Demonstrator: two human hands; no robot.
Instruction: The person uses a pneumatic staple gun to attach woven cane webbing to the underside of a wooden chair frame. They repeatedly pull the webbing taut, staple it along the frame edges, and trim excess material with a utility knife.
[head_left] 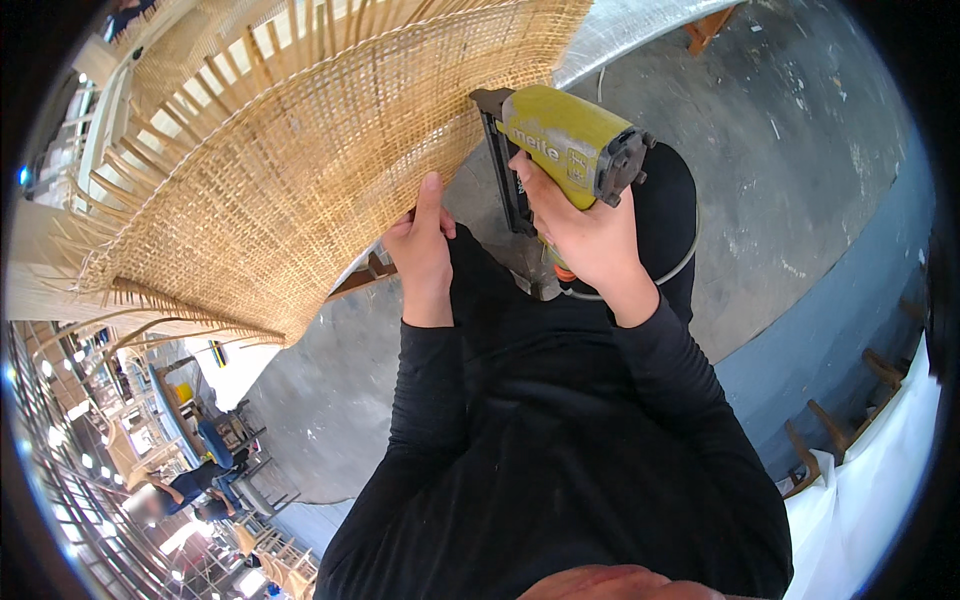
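Observation:
A large sheet of woven cane webbing (pixel 300 160) with loose strand ends fills the upper left. My left hand (pixel 422 240) pinches its lower edge, thumb up along the weave. In my right hand (pixel 585 235) is a yellow pneumatic staple gun (pixel 565 145), gripped by the handle; its black magazine and nose (pixel 505 160) sit against the webbing's edge. A thin air hose (pixel 680 262) loops from the gun's base around my leg.
Grey concrete floor (pixel 790 150) spreads to the right. Wooden frame pieces (pixel 850 410) and white sheeting (pixel 870 500) lie at the lower right. Far off at the lower left, other people (pixel 190 485) work among wooden furniture frames.

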